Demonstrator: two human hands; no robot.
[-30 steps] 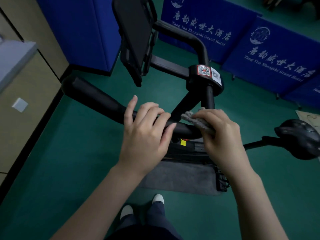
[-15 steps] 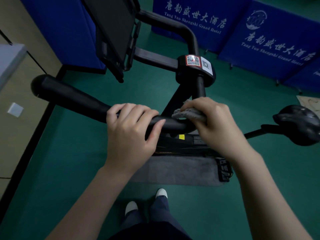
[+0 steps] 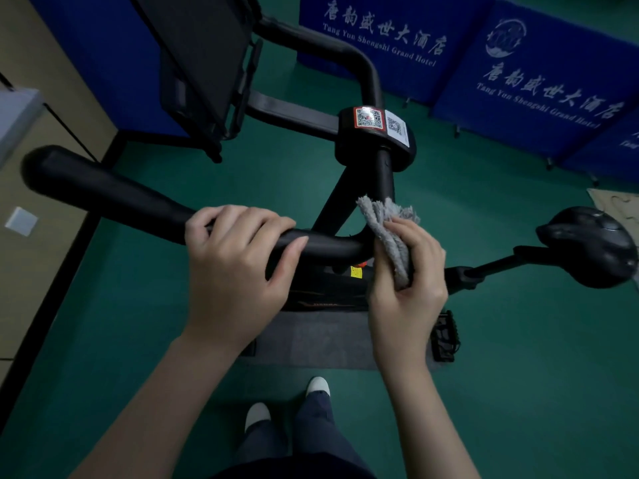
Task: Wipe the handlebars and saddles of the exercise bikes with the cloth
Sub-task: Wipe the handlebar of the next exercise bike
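**Gripping the bar, cloth bunched at the bend**

Wrapping over the top of the black handlebar [image 3: 114, 198], the left hand [image 3: 238, 267] holds it just left of its inner bend, fingers curled across the far side and thumb on the near side. The right hand [image 3: 408, 281] is closed round a crumpled grey cloth [image 3: 387, 229], which it presses against the bend beside the stem [image 3: 356, 191]. The cloth's frayed end stands up above the fingers. The two hands sit near each other but apart. The saddle [image 3: 587, 247] lies off to the right, well clear of both hands. Below are a grey mat [image 3: 311, 337], a pedal [image 3: 444, 335] and the green floor [image 3: 518, 375]. Blue screens [image 3: 518, 81] stand behind.
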